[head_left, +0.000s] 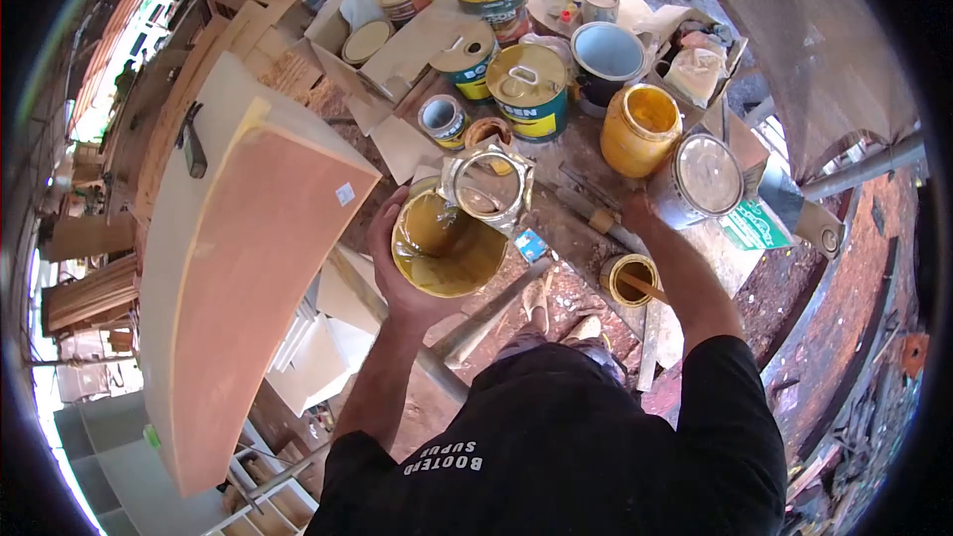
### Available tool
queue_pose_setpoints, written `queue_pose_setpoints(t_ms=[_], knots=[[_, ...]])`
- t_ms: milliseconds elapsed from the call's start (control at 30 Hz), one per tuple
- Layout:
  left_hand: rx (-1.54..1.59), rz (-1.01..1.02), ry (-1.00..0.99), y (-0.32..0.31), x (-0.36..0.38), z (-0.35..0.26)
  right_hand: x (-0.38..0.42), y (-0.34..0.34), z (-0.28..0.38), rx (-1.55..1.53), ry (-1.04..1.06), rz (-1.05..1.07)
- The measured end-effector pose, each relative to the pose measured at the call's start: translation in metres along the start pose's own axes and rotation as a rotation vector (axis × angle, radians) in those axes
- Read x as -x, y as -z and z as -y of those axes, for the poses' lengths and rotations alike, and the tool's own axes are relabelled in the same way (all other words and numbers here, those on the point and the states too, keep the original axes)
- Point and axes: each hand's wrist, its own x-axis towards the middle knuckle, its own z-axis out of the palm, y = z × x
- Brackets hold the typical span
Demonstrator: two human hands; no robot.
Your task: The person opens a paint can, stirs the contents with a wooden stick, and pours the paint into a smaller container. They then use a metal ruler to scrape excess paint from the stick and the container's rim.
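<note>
My left hand [397,273] is wrapped round an opened paint can [449,273], tilted so its yellowish inside shows. Its cut lid [486,187] stands folded back at the far rim, with a wide opening in it. My right hand [645,218] reaches over the worktable, between a wooden-handled tool [601,220] and a large lidded can [707,174]. The fingers of that hand are too small and partly hidden to read. Below its wrist is a small can [630,280] of brown liquid with a flat stick [643,286] leaning in it.
An orange-stained jar [641,131], a blue-grey pail [608,52], a green-and-yellow paint can [527,91] and a small open can [443,119] crowd the table's far side. A large wooden panel [260,298] stands at left, close to my left arm. A small blue box [531,245] lies near the table edge.
</note>
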Motion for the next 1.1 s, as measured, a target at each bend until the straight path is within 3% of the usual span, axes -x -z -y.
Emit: queue_pose_setpoints(t_ms=[67, 167, 267, 367, 467, 567, 667, 767, 867, 967, 1100], knots=[[0.015, 0.015, 0.016, -0.002, -0.004, 0.000, -0.031, -0.026, -0.010, 0.085, 0.041, 0.094], [-0.010, 0.027, -0.014, -0.004, -0.007, 0.000, -0.011, -0.013, -0.004, -0.101, -0.131, -0.008], [-0.054, 0.032, -0.041, -0.008, -0.009, -0.005, 0.028, 0.013, 0.004, -0.206, -0.098, -0.183], [-0.033, 0.030, -0.032, -0.011, -0.008, -0.008, 0.031, 0.032, 0.005, -0.070, -0.073, -0.004], [-0.034, 0.036, -0.052, -0.014, -0.011, -0.013, 0.030, 0.028, 0.004, -0.084, -0.051, 0.007], [-0.095, 0.040, -0.089, -0.012, -0.016, -0.019, 0.017, 0.002, 0.001, -0.217, -0.076, -0.167], [-0.146, 0.042, -0.118, -0.010, -0.016, -0.020, 0.048, 0.041, 0.010, -0.256, -0.072, -0.133], [-0.198, 0.052, -0.141, -0.008, -0.021, -0.023, 0.066, 0.066, 0.012, -0.125, 0.027, -0.341], [-0.220, 0.057, -0.223, -0.008, -0.028, -0.026, 0.123, 0.140, 0.007, -0.418, 0.158, -0.326], [-0.288, 0.081, -0.236, -0.008, -0.035, -0.036, 0.163, 0.184, -0.014, -0.766, 0.271, -0.017], [-0.295, 0.089, -0.270, -0.011, -0.038, -0.040, 0.244, 0.215, -0.019, -1.533, 0.307, 0.167]])
